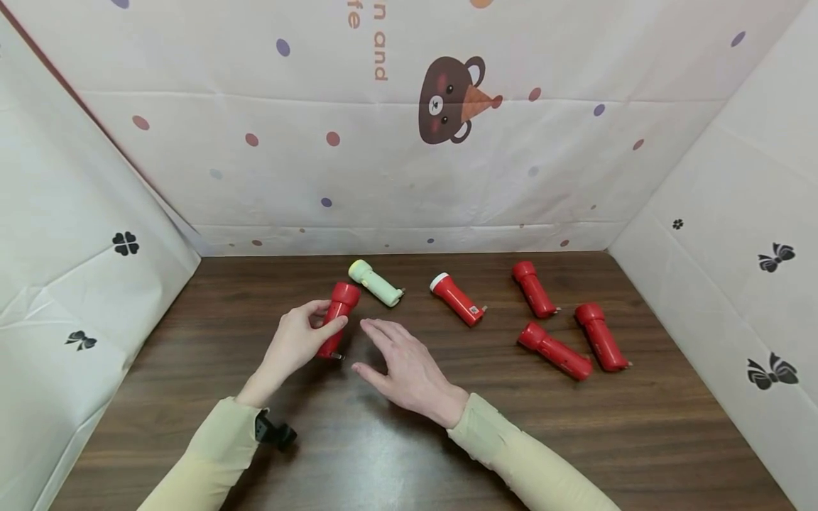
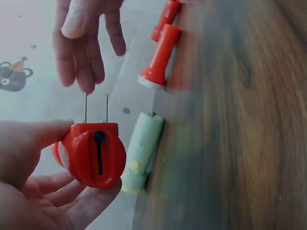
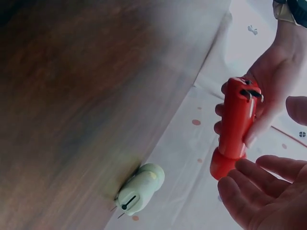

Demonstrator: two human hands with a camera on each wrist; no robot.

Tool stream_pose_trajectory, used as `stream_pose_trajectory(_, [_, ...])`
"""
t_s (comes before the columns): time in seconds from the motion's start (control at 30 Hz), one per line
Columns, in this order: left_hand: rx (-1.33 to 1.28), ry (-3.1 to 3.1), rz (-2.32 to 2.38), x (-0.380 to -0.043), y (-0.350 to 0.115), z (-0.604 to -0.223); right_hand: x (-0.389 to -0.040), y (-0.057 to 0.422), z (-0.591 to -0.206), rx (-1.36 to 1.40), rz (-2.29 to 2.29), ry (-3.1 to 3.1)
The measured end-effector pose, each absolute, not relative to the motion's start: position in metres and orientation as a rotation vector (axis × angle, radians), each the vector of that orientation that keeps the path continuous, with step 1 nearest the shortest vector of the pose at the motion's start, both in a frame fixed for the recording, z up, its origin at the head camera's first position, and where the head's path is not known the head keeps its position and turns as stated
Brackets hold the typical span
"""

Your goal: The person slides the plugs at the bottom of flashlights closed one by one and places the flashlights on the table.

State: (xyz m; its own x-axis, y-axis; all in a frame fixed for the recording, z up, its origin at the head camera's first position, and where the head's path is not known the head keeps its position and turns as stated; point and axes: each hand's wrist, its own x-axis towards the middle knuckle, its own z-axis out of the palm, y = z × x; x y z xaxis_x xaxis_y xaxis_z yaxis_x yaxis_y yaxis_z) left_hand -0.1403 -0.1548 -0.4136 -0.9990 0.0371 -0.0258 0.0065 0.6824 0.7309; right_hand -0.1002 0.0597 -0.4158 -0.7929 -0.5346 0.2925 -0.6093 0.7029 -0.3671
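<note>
My left hand (image 1: 297, 344) grips a red flashlight (image 1: 339, 309) above the table, thumb on one side and fingers on the other. In the left wrist view, the end of this red flashlight (image 2: 98, 153) shows a black slider in a slot and two metal plug prongs sticking out. To its right, my right hand (image 1: 409, 369) hovers with fingers extended, apart from the flashlight and holding nothing. In the right wrist view the right hand's fingers (image 3: 261, 191) are spread near the flashlight's head. Just behind lies a pale green flashlight (image 1: 378, 284) with a yellow rim.
A red flashlight with a white rim (image 1: 456, 299) lies right of the green one. Farther right lie three all-red flashlights, a back one (image 1: 534, 289), a front one (image 1: 554, 350) and a rightmost one (image 1: 602, 338). Printed white sheets (image 1: 383, 177) wall the brown wooden table (image 1: 511, 426).
</note>
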Motion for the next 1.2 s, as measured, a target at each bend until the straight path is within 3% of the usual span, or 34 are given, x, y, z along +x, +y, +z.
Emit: stream_pose_trajectory(1.2, [-0.187, 2.44, 1.878, -0.116, -0.127, -0.385, -0.094, 0.052, -0.402, 0.956, 0.761, -2.506])
